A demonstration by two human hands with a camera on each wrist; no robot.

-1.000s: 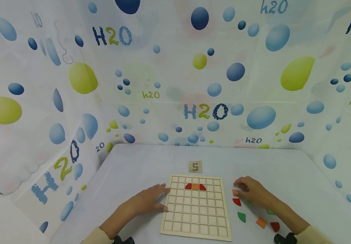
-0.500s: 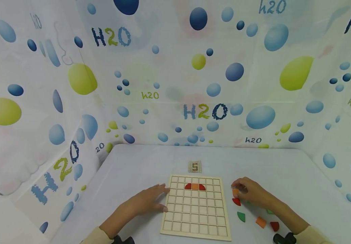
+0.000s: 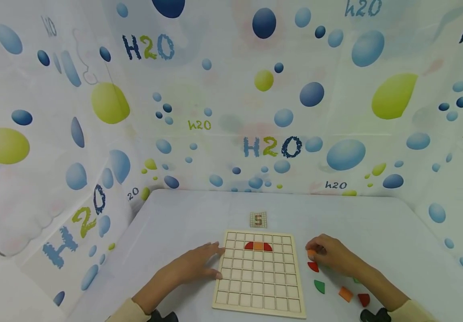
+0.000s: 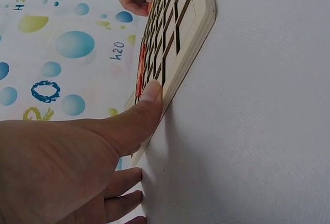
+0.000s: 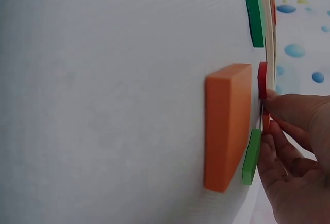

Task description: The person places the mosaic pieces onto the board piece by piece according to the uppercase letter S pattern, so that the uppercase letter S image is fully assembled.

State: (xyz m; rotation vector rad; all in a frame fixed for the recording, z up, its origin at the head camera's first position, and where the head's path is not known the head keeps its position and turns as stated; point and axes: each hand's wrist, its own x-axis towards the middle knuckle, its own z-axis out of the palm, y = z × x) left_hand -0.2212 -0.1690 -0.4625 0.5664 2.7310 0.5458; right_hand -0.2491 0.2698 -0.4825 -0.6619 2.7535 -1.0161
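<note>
A pale wooden grid board (image 3: 251,286) lies in the middle of the table in the head view. Two red quarter-circle tiles (image 3: 249,246) flank an orange square tile (image 3: 258,246) in one of its upper rows. My left hand (image 3: 193,267) rests at the board's left edge, thumb on the rim in the left wrist view, fingers fairly straight. Right of the board, my right hand (image 3: 332,254) pinches another orange square tile (image 5: 266,123) between thumb and fingers, at table level. A red quarter-circle tile (image 3: 313,267) lies just below those fingertips.
Loose tiles lie near my right forearm: a green quarter-circle (image 3: 319,286), an orange square (image 3: 346,294), a dark red one (image 3: 364,299) and a partly hidden green one (image 3: 356,281). A small pattern card (image 3: 258,219) sits beyond the board. A patterned curtain (image 3: 223,98) surrounds the table.
The orange tile at my right fingertips has shifted slightly and shows less between the fingers. My left hand stays where it was on the board's edge.
</note>
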